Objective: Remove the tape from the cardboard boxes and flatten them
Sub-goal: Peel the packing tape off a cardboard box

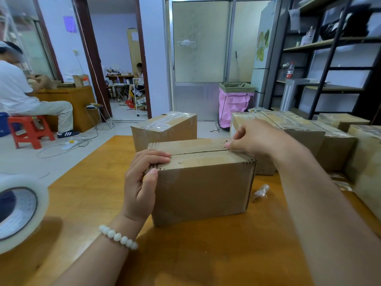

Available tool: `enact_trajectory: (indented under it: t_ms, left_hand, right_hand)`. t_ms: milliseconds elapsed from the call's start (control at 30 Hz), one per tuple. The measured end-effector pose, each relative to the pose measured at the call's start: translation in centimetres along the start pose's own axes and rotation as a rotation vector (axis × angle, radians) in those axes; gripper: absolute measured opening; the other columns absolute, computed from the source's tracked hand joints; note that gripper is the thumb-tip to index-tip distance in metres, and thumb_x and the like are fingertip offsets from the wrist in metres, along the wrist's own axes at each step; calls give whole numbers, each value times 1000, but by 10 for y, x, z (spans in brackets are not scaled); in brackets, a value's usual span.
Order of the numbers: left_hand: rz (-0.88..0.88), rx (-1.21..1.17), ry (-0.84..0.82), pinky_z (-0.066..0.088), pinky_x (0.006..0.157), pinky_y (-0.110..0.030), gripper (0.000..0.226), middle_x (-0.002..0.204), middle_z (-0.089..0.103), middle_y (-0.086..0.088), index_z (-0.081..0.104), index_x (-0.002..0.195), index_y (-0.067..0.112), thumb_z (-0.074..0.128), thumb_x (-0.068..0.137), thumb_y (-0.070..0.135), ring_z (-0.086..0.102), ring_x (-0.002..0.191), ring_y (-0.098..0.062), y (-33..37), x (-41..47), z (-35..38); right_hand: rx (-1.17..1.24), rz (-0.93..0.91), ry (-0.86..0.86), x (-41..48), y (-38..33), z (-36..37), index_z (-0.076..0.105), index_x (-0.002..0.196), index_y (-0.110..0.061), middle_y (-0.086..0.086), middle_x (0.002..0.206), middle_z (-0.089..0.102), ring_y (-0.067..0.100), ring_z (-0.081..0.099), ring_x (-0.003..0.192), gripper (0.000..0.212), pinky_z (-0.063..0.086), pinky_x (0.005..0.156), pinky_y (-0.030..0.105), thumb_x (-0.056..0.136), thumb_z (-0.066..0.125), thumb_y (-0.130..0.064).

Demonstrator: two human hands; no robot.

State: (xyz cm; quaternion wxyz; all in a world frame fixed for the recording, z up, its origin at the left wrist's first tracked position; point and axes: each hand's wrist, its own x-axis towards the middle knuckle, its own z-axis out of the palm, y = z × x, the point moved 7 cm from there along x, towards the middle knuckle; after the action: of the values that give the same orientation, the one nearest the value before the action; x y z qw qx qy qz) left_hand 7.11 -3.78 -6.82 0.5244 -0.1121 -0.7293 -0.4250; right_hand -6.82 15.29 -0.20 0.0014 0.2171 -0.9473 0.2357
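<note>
Wooden table | box long axis left-right | left hand grips corner | right hand pinches tape

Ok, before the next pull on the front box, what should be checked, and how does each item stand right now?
1. Left hand grips the cardboard box at its top left corner: ok.
2. Right hand fingers pinch the tape end at the right end of the seam: ok.
3. Tape left along the seam: cannot tell.
4. Box sits flat on the wooden table: ok.
5. Tape roll lies apart from the box: ok.
</note>
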Motion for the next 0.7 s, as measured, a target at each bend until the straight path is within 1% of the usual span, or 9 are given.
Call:
enact_trajectory:
  t_ms: [67,133,167,233,333,400,467,600,700]
  left_hand:
    - [0,-5,4,42,94,-24,30,100,68,3,65,91,21,35,83,18,59,104,-13,0,0,0]
    - [-3,-16,11,42,94,-24,30,100,68,9,65,91,21,36,83,18,59,104,-13,-1,0,-1]
    - [-3,-18,13,42,94,-23,30,100,68,13,65,91,21,36,83,18,59,104,-13,-1,0,-1]
    - [-2,-13,13,41,94,-23,30,101,67,19,65,91,21,36,83,19,59,104,-12,-1,0,-1]
    - [2,-9,16,41,94,-22,30,101,66,22,65,91,22,36,84,19,59,105,-11,-1,0,-1]
    - [6,-12,15,41,94,-22,30,101,66,23,65,92,23,36,84,18,59,105,-11,-1,0,-1]
    - [9,-15,17,42,94,-23,30,101,66,23,65,92,24,36,84,18,59,104,-12,-1,1,-1]
    - [3,-13,31,42,93,-23,30,100,66,24,65,91,22,36,84,19,59,103,-12,-1,1,-2]
    - [9,-13,37,43,93,-24,30,100,66,23,65,91,22,36,84,19,59,103,-13,-2,0,-4]
  right_hand:
    - [-80,1,14,0,0,0,68,101,-4,12,104,67,24,61,94,38,49,80,33,87,66,-39]
    - [-100,-8,32,1,1,-4,65,96,0,13,99,66,24,61,88,35,48,73,31,90,62,-34]
    - [-73,-4,39,1,3,-7,64,93,1,16,97,66,27,62,87,32,49,72,32,92,60,-30]
    - [48,18,27,2,10,-11,66,96,4,20,99,68,28,67,87,28,54,82,37,95,56,-22]
    - [167,49,3,3,20,-12,68,96,4,22,96,69,25,67,76,24,55,82,39,94,57,-18]
    - [77,54,7,4,22,-9,71,91,0,22,94,70,32,67,87,25,53,88,46,93,60,-22]
    - [87,45,19,6,22,-7,70,93,-1,21,96,69,34,66,92,22,53,88,48,91,63,-21]
    - [458,63,-34,7,28,-3,65,96,-3,14,93,67,22,62,79,15,54,67,32,86,68,-13]
    - [526,72,-159,7,30,4,65,96,-5,7,92,69,16,62,84,19,48,63,28,86,66,-21]
